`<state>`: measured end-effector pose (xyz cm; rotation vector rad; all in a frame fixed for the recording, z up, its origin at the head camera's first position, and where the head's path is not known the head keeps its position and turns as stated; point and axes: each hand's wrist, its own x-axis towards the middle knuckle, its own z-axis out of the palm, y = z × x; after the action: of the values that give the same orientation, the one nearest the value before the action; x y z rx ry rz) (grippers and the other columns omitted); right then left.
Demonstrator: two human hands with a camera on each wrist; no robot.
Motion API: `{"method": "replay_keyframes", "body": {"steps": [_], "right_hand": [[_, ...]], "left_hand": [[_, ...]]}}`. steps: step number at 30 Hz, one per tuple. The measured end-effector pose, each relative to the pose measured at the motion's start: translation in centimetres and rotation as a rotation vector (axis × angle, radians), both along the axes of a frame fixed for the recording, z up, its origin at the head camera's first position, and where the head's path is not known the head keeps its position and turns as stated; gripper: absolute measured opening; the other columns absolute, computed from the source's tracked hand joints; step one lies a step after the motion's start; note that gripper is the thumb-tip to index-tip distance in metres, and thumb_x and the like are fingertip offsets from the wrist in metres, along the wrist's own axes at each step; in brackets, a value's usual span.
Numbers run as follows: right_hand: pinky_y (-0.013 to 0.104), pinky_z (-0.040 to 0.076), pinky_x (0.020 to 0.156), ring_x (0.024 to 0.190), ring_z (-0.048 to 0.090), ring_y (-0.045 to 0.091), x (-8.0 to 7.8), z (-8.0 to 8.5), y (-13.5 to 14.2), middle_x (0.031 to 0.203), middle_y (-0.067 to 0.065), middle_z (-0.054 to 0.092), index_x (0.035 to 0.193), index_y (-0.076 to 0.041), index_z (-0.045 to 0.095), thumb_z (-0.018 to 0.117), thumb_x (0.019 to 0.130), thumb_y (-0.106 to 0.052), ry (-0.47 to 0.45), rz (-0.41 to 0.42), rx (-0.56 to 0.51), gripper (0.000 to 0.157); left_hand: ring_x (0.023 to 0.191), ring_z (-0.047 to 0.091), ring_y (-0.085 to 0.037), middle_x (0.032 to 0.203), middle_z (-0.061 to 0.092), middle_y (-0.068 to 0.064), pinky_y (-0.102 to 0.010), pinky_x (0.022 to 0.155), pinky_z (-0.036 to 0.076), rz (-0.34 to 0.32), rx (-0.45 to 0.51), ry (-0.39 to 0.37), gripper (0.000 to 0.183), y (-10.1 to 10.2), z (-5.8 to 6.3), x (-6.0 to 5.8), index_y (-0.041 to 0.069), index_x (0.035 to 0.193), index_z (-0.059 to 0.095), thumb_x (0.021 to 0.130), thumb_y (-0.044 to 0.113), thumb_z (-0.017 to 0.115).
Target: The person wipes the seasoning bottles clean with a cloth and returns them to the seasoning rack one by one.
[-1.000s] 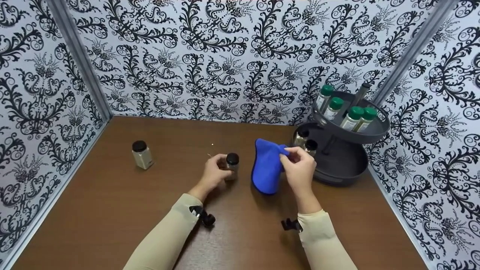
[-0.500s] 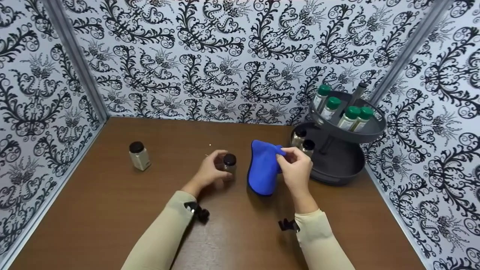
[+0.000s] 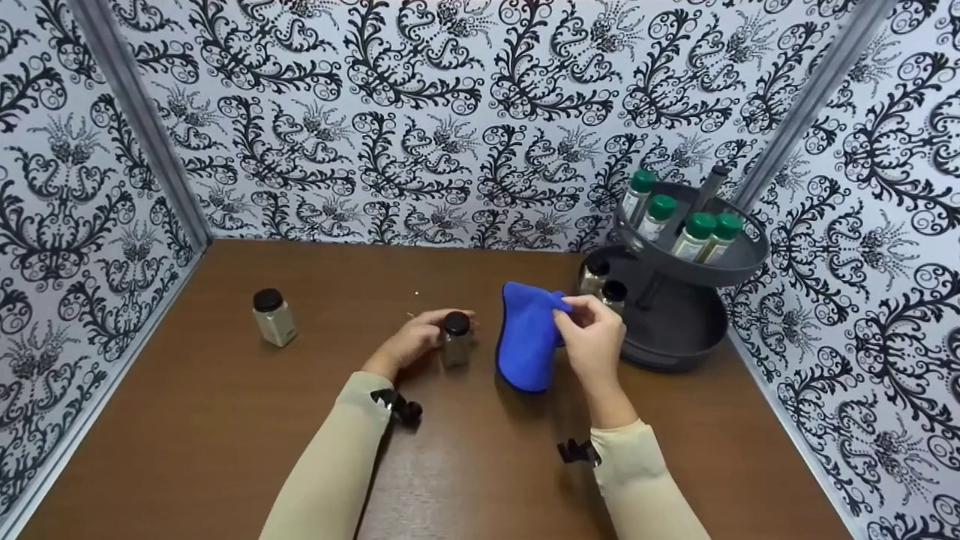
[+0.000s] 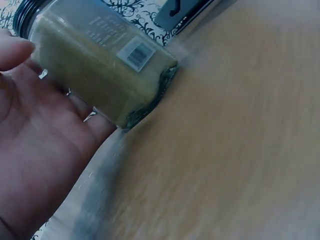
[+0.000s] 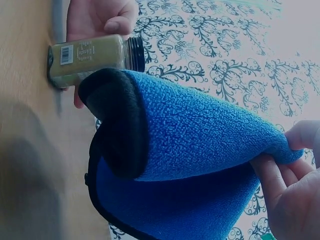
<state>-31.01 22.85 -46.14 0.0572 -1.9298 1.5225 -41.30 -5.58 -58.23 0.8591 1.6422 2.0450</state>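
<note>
A square glass spice jar (image 3: 455,349) with a black lid and yellowish-brown powder stands upright on the table, left of the middle. My left hand (image 3: 411,343) is just behind and beside it, fingers extended past its far side. In the left wrist view, the jar (image 4: 100,60) shows a barcode label, and the thumb lies near the lid without wrapping round. My right hand (image 3: 594,337) pinches one corner of a blue cloth (image 3: 526,337) with dark edging. The cloth hangs folded above the table, to the right of the jar, apart from it in the head view.
Another black-lidded jar (image 3: 275,318) of pale contents stands at the left. A dark two-tier round rack (image 3: 679,349) is at the back right, with several green-capped bottles (image 3: 694,237) on top and black-lidded jars (image 3: 613,294) below. Patterned walls enclose the wooden table (image 3: 480,465).
My left hand has loosened from round the jar, its thumb leaving the near side and its fingers straightening behind it. The right hand still pinches the cloth, nearly unmoved. The head view shifted slightly.
</note>
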Motion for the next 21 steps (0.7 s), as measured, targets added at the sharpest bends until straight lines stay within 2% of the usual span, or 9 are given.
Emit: {"method": "replay_keyframes", "body": {"steps": [1,2,5,7,9,13,16,18,21], "right_hand": [[0.012,0.055,0.068,0.071,0.068,-0.003,0.0,0.0,0.0,0.091,0.025,0.078,0.091,0.006,0.079,0.081,0.077,0.009,0.002,-0.001,0.000,0.015],[0.012,0.055,0.069,0.071,0.068,-0.003,0.0,0.1,0.0,0.091,0.025,0.078,0.091,0.006,0.079,0.081,0.077,0.009,0.002,-0.001,-0.001,0.015],[0.012,0.055,0.068,0.071,0.068,-0.003,0.1,0.1,-0.1,0.090,0.025,0.078,0.091,0.006,0.079,0.080,0.077,0.009,0.007,0.003,-0.005,0.015],[0.012,0.055,0.068,0.070,0.068,-0.003,0.2,0.0,-0.2,0.090,0.025,0.078,0.091,0.006,0.079,0.081,0.077,0.008,0.002,0.008,-0.003,0.015],[0.012,0.054,0.067,0.069,0.067,-0.002,0.3,-0.1,-0.4,0.089,0.024,0.078,0.091,0.006,0.079,0.081,0.077,0.008,-0.003,0.008,0.001,0.015],[0.012,0.053,0.066,0.068,0.065,-0.001,0.4,-0.1,-0.5,0.088,0.021,0.079,0.091,0.004,0.079,0.082,0.077,0.007,-0.015,-0.002,0.018,0.014],[0.013,0.053,0.064,0.067,0.065,0.000,0.4,-0.1,-0.5,0.087,0.019,0.079,0.090,0.003,0.080,0.081,0.078,0.006,-0.020,0.006,0.022,0.012],[0.014,0.053,0.064,0.067,0.065,0.001,0.4,-0.1,-0.5,0.087,0.019,0.078,0.090,0.003,0.079,0.081,0.079,0.007,-0.023,0.014,0.021,0.012],[0.014,0.053,0.064,0.067,0.065,0.002,0.3,-0.3,-0.6,0.086,0.019,0.078,0.090,0.003,0.080,0.082,0.079,0.006,-0.026,0.023,0.024,0.012]], "left_hand": [[0.139,0.054,-0.053,0.150,0.048,-0.043,-0.035,0.107,0.051,0.001,-0.009,0.005,0.079,0.0,0.1,0.0,-0.013,0.153,0.044,0.075,-0.016,0.036],[0.136,0.058,-0.051,0.147,0.052,-0.043,-0.035,0.106,0.052,0.013,-0.034,0.027,0.078,0.0,0.2,0.1,-0.013,0.151,0.046,0.074,-0.016,0.038],[0.124,0.068,-0.032,0.137,0.065,-0.033,-0.031,0.102,0.052,0.061,-0.136,0.142,0.069,-0.2,0.5,0.4,-0.010,0.145,0.054,0.077,-0.016,0.047],[0.115,0.067,-0.019,0.129,0.070,-0.023,-0.028,0.100,0.052,0.108,-0.200,0.226,0.059,-0.2,0.5,0.7,-0.008,0.139,0.059,0.080,-0.013,0.055],[0.111,0.065,-0.014,0.123,0.070,-0.013,-0.025,0.099,0.052,0.162,-0.239,0.278,0.051,-0.1,0.4,1.1,-0.005,0.133,0.063,0.083,-0.010,0.062],[0.104,0.066,-0.013,0.116,0.072,-0.007,-0.025,0.094,0.053,0.302,-0.261,0.256,0.046,0.6,0.0,2.0,0.001,0.127,0.067,0.082,-0.007,0.074],[0.099,0.064,-0.012,0.112,0.072,-0.007,-0.025,0.092,0.051,0.413,-0.270,0.230,0.048,1.0,-0.2,2.5,0.001,0.124,0.068,0.077,-0.004,0.080],[0.097,0.063,-0.011,0.110,0.073,-0.008,-0.024,0.091,0.051,0.463,-0.276,0.216,0.050,1.2,-0.3,2.8,0.000,0.123,0.068,0.075,-0.003,0.081],[0.096,0.064,-0.012,0.108,0.072,-0.008,-0.024,0.088,0.052,0.497,-0.264,0.194,0.051,1.4,-0.4,3.2,-0.001,0.121,0.068,0.072,-0.005,0.083]]}}
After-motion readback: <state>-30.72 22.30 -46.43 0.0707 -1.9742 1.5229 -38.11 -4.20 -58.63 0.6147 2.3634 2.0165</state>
